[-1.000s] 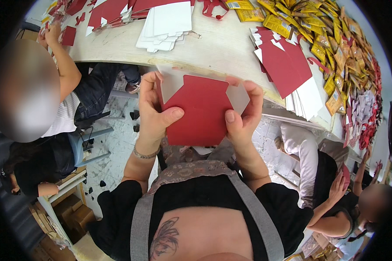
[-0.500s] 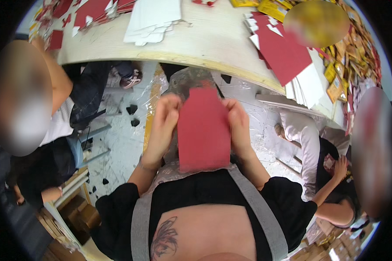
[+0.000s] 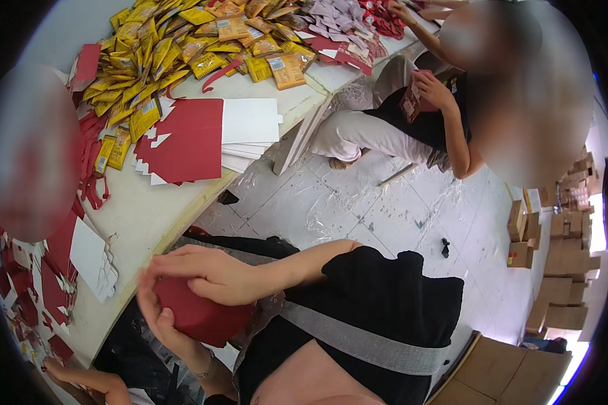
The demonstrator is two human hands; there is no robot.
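Observation:
A red cardboard box or folded card piece (image 3: 206,314) is held over my lap, close to the table's edge. My left hand (image 3: 172,334) is closed around its far left side, with the thumb lying on the red face. Across the upper part of the same piece lies my right hand (image 3: 226,273), fingers together and bent over its end, meeting the left fingertips. The palms and hands hide much of the card's outline. On the table beyond rest a stack of red die-cut card sheets (image 3: 189,142) and white card sheets (image 3: 253,118).
A pale table (image 3: 132,209) bears a heap of yellow packets (image 3: 155,54), red ribbons (image 3: 91,152) and another white card stack (image 3: 91,260). At the right, a seated person (image 3: 412,115) holds a red piece. Cardboard boxes (image 3: 561,283) are stacked along the far right.
The view has swung to the right. The red piece, upright between both hands before, is now tilted and largely covered; my right hand has moved over its top.

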